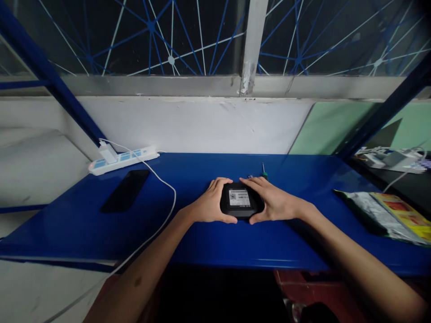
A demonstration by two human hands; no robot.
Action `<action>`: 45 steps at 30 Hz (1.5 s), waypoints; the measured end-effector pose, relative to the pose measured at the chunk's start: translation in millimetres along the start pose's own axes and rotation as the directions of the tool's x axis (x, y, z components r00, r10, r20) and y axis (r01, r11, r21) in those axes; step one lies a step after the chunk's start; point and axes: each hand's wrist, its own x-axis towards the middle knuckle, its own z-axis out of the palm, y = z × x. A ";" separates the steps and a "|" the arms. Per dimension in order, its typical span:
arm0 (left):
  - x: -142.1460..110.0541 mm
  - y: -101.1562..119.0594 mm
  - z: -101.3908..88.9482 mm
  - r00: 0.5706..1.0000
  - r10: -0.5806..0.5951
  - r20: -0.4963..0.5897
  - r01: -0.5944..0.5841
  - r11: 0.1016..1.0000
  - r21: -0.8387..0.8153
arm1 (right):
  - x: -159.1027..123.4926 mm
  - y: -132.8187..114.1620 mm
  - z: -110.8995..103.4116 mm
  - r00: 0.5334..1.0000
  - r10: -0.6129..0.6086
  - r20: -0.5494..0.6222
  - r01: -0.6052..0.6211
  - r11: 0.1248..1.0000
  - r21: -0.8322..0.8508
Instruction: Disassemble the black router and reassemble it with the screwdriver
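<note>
Between my two hands is a black box-shaped device (239,211) with rounded corners, a white printed label facing up. My left hand (212,202) grips its left side, fingers at the far edge and thumb at the near edge. On the opposite side my right hand (273,199) clasps it the same way. Whether the device rests on the blue table (208,244) or is slightly lifted, I cannot tell. Just beyond my right hand lies a screwdriver (264,172) with a green handle, partly hidden by the fingers. Small shiny bits (249,176) lie beside it, too small to name.
At the left, a black phone (125,192) lies near a white power strip (124,160) with a charger (107,152) plugged in. Its white cable (168,186) runs across the table and over the front edge. A shiny yellow-and-silver packet (392,215) lies at the right.
</note>
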 end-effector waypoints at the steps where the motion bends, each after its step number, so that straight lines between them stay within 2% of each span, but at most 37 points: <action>1: 0.0 0.0 -0.1 1.000 0.001 0.004 -0.001 1.000 0.006 | -0.3 -0.4 0.0 1.000 0.001 -0.006 -0.001 1.000 0.000; 8: -0.2 -0.3 0.9 1.000 0.023 0.007 -0.024 0.999 0.038 | 0.1 -4.4 2.4 0.996 -0.003 -0.092 0.001 1.000 -0.028; 16: -1.4 1.9 -1.3 1.000 -0.024 0.020 0.023 0.997 0.074 | -0.2 -4.7 3.4 0.998 0.026 -0.051 -0.028 0.999 -0.036; 25: -2.7 -3.3 3.9 0.998 0.050 -0.026 -0.046 0.992 0.116 | 1.1 -8.4 2.8 0.991 -0.051 -0.121 0.049 0.999 -0.020; 30: -3.2 0.3 3.6 0.996 0.066 -0.056 -0.059 0.990 0.125 | 1.5 -7.1 4.0 0.994 -0.035 -0.108 0.036 0.999 0.008; 36: -3.0 6.0 1.5 0.997 0.048 -0.059 -0.043 0.996 0.082 | 2.1 -0.7 8.3 0.996 -0.022 -0.092 0.027 0.998 0.053; 42: -3.5 12.0 -4.4 0.998 -0.031 -0.048 0.033 0.999 0.025 | 3.2 -2.7 3.9 1.000 0.001 -0.028 0.001 0.996 0.091; 45: -4.7 13.0 -6.8 0.997 -0.065 -0.045 0.066 0.998 0.009 | 3.5 -1.6 4.2 0.999 -0.003 -0.032 0.006 0.994 0.112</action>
